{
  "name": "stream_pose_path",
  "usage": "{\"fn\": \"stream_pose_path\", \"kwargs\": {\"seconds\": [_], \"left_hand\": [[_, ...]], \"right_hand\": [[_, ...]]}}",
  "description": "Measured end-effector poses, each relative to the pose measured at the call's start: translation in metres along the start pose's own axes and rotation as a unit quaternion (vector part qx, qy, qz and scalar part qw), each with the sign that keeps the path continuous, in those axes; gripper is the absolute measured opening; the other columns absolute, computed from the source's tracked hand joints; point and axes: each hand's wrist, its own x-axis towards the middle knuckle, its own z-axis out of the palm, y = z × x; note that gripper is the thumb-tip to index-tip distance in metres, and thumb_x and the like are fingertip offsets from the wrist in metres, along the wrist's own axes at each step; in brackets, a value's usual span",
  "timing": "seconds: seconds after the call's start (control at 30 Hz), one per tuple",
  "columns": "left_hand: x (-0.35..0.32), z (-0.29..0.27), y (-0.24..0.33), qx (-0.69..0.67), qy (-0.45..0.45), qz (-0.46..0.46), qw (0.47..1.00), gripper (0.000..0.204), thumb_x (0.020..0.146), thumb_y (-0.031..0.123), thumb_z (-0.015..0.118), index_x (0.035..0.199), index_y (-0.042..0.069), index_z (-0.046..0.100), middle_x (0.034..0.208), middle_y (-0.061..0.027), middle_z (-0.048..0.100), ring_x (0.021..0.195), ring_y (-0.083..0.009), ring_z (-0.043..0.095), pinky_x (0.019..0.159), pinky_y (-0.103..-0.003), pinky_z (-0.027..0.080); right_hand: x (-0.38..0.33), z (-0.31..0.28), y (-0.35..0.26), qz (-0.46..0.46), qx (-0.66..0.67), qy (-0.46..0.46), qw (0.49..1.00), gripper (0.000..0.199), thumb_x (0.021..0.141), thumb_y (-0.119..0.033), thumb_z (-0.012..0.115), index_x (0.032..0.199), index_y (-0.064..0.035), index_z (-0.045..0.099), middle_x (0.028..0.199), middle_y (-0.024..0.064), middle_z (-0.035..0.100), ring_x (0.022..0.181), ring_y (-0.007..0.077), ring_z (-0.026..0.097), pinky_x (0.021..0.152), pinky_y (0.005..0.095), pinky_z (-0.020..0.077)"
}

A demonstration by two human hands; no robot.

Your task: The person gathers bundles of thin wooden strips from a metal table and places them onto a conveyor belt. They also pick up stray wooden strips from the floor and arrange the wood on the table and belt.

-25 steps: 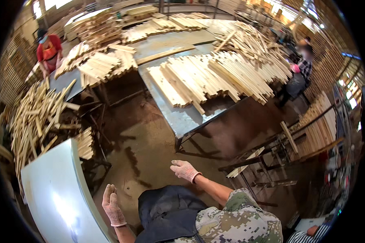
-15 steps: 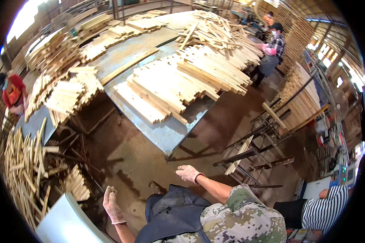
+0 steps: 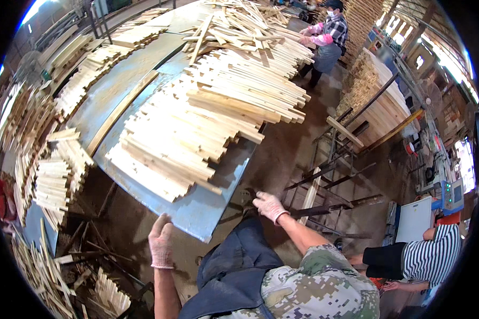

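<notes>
My left hand (image 3: 161, 242), in a pale knitted glove, is raised by the near left edge of a blue-topped metal table (image 3: 199, 222). Its fingers are extended and it holds nothing; whether the tips touch the edge I cannot tell. Right of the table's near corner hangs my right hand (image 3: 270, 206), gloved likewise, its fingers loosely bent and apart with nothing in them. Across the tabletop, light wooden strips (image 3: 167, 141) lie side by side in a broad layer, their ends uneven. A thicker wooden board (image 3: 231, 106) rests on top of them.
Jumbled thin sticks (image 3: 239, 32) are heaped at the table's far end, near a co-worker in a plaid shirt (image 3: 335, 32). A dark metal rack (image 3: 330, 186) stands at right. A person in a striped shirt (image 3: 431, 255) is at lower right. Scrap sticks (image 3: 42, 276) pile up lower left.
The table is now nearer, its front edge close to my hands. Both hands have risen slightly in view and shifted right. The striped-shirt person's forearm now shows.
</notes>
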Motion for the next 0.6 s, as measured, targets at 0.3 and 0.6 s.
{"fn": "stream_pose_path", "kwargs": {"seconds": [0.3,0.6], "left_hand": [[0.236,0.354,-0.006,-0.01,-0.117,-0.147,0.982,0.068,0.099,0.023,0.067,0.156,-0.002,0.041,0.096,-0.0052,0.065,0.079,-0.0106,0.058,0.07,-0.024,0.048],[0.356,0.519,-0.024,-0.027,0.133,-0.25,0.959,0.039,0.097,0.023,0.069,0.129,0.008,0.052,0.106,-0.0115,0.065,0.081,-0.0296,0.064,0.063,-0.038,0.059]], "right_hand": [[0.284,-0.264,-0.148,-0.187,-0.102,0.283,0.935,0.056,0.092,-0.024,0.077,0.141,-0.0017,0.063,0.106,0.0149,0.072,0.096,0.0248,0.069,0.092,0.0363,0.0556],[0.487,-0.427,-0.201,-0.1,-0.371,0.228,0.895,0.073,0.094,-0.051,0.067,0.149,-0.0047,0.056,0.14,0.0241,0.063,0.129,0.039,0.06,0.109,0.0472,0.0485]]}}
